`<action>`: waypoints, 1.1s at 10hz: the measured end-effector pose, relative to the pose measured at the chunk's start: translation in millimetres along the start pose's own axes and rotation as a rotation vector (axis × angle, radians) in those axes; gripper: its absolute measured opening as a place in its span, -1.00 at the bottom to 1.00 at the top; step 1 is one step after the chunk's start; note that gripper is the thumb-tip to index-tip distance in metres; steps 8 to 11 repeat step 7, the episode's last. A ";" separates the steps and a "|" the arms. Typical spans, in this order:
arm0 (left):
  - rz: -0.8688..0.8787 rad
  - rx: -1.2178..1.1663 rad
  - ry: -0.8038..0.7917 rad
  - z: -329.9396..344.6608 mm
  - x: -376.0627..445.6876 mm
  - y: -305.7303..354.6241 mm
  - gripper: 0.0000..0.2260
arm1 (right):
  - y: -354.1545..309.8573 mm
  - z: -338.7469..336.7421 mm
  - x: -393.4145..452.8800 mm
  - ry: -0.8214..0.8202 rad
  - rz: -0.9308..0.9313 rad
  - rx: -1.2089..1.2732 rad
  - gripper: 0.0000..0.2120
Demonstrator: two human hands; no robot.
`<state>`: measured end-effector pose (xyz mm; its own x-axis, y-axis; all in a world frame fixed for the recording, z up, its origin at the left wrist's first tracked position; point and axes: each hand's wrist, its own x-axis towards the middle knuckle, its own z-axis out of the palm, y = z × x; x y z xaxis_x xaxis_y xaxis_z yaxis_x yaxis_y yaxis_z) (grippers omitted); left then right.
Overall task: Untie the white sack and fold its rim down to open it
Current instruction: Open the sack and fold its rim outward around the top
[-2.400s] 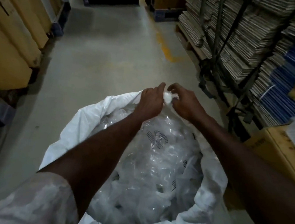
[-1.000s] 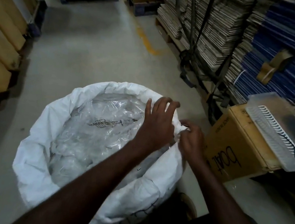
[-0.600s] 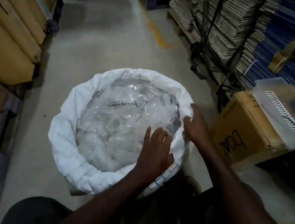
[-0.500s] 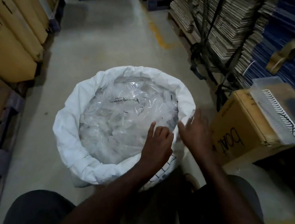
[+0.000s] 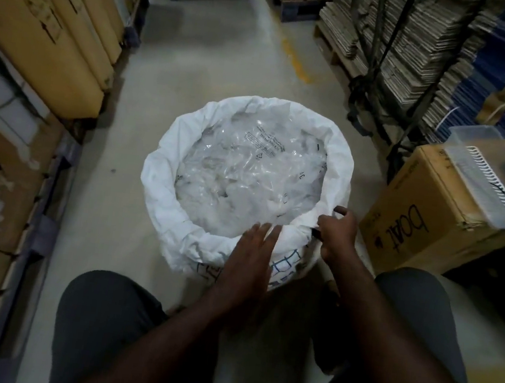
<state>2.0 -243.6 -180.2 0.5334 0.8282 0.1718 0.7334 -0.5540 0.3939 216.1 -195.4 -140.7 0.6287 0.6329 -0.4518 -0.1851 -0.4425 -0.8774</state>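
Note:
The white sack (image 5: 162, 186) stands open on the floor in the middle of the view, its rim rolled down all round. Crumpled clear plastic bags (image 5: 247, 174) fill it to the top. My left hand (image 5: 253, 255) hovers flat over the near rim with its fingers spread, blurred, holding nothing. My right hand (image 5: 337, 230) is closed on the near right part of the rim, fingers curled over the fold.
A brown carton (image 5: 425, 225) with a clear plastic tray (image 5: 488, 175) on top stands right of the sack. Strapped stacks of flat cardboard (image 5: 405, 51) line the right side, tall cartons (image 5: 48, 32) the left. My knees are below the sack.
Both hands worked a knot at the sack's top, then moved to its near rim. The rim now lies folded down, and the left hand has drawn back slightly toward me.

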 end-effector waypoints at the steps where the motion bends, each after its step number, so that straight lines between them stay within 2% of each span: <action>1: -0.027 0.049 0.021 -7.2 -20.0 -9.4 -0.14 | 2.1 -5.1 0.7 -0.039 0.132 0.279 -0.48; 2: -0.081 -0.001 -0.071 -8.8 -28.6 -5.5 -0.10 | 9.3 -6.2 3.0 -0.063 0.143 0.317 -0.40; 3: -0.078 -0.109 -0.292 -15.3 -32.2 6.8 -0.12 | 14.6 -9.7 12.6 -0.007 0.053 0.123 -0.47; 4: -0.011 -0.191 -0.244 -23.1 -30.7 6.7 -0.17 | -9.6 -25.2 -15.2 0.030 -0.183 -0.257 -0.33; 5: 0.024 -0.215 -0.120 -50.3 -21.8 7.1 -0.28 | -31.3 -28.7 -43.3 0.053 -0.441 -0.621 -0.22; 6: 0.040 -0.153 0.113 -82.0 0.8 5.4 -0.37 | -48.8 -16.8 -46.3 -0.048 -0.895 -0.645 -0.37; 7: 0.009 -0.011 0.333 -112.7 39.0 -9.9 -0.45 | -73.0 17.9 -51.7 -0.199 -1.120 -0.624 -0.47; 11: 0.009 -0.011 0.333 -112.7 39.0 -9.9 -0.45 | -73.0 17.9 -51.7 -0.199 -1.120 -0.624 -0.47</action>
